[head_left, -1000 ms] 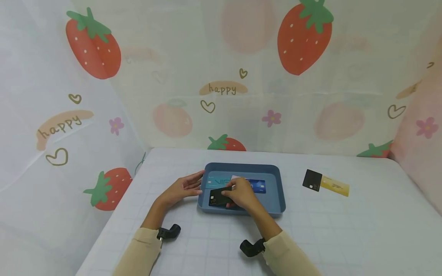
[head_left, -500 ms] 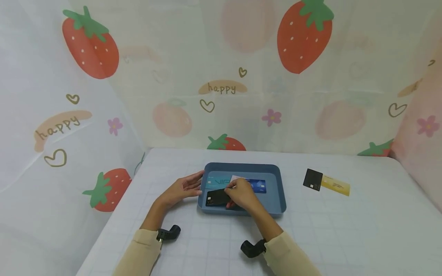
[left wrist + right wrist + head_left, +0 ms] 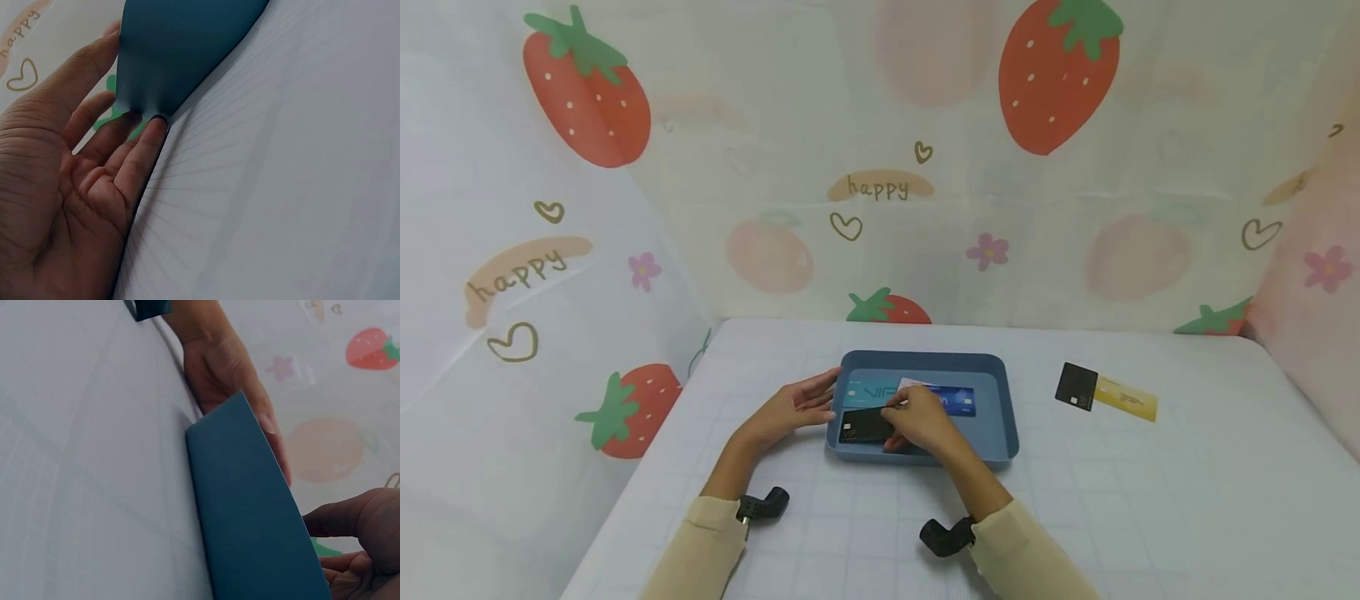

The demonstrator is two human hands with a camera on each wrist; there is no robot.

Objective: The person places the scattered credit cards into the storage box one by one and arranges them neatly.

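Observation:
My right hand (image 3: 921, 419) reaches into a blue tray (image 3: 997, 412) and pinches the right end of a black card (image 3: 863, 425) marked VIP. That card lies low in the tray's front left part. Behind it are a teal VIP card (image 3: 867, 392) and, further right, a dark blue card (image 3: 961, 402) overlapping a whitish one (image 3: 908, 383). At the tray's left end my left hand (image 3: 786, 412) rests its extended fingers against the outer wall. In the right wrist view the tray wall (image 3: 250, 512) hides the cards.
To the right of the tray, a second black card (image 3: 1077, 387) and a gold card (image 3: 1126, 399) lie edge to edge on the white table (image 3: 1210, 500). A strawberry-print curtain (image 3: 1060, 208) stands behind the table. Each wrist wears a black camera mount (image 3: 946, 537).
The black card has shifted left inside the tray, towards its left wall, with my right hand still pinching it. My left hand has kept its place at the tray's wall.

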